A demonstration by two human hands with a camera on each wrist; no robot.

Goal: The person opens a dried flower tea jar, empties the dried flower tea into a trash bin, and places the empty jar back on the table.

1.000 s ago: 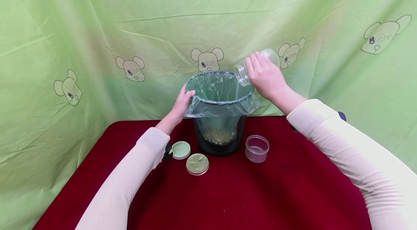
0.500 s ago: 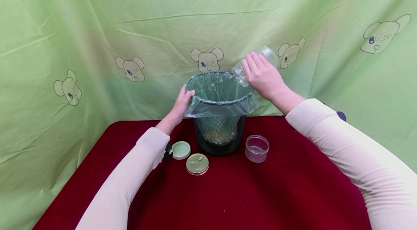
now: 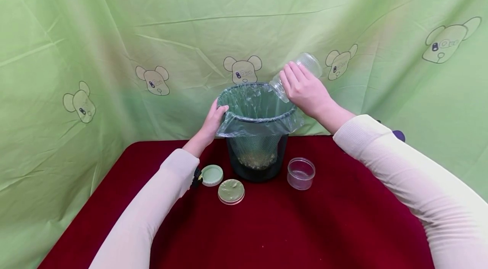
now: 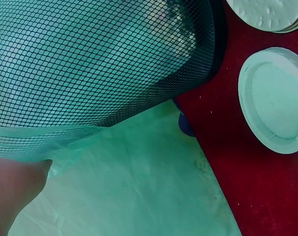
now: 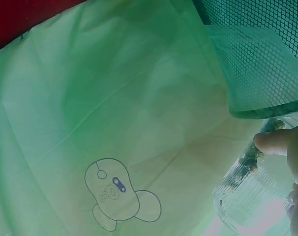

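Note:
A black mesh wastebasket [image 3: 280, 163] lined with a clear plastic bag [image 3: 259, 128] stands at the back of the table, with pale brownish matter showing low inside. My left hand [image 3: 213, 121] grips its rim at the left, thumb over the edge; most fingers are hidden behind it. Above the right side of the rim, my right hand [image 3: 308, 91] holds a clear ribbed jar [image 3: 310, 65] tipped mouth-down toward the bin. Several small brownish bits cling inside the jar [image 5: 237, 182] in the right wrist view.
An uncovered clear round container [image 3: 301, 174] stands right of the bin on the red tablecloth [image 3: 274, 226]. Two round lids, one pale green [image 3: 212, 175] and one yellowish [image 3: 231, 191], lie front left. A green printed curtain [image 3: 190, 6] hangs close behind.
My right hand has shifted slightly left and up with the jar, which now tips more steeply over the bin. The left hand keeps its place on the rim.

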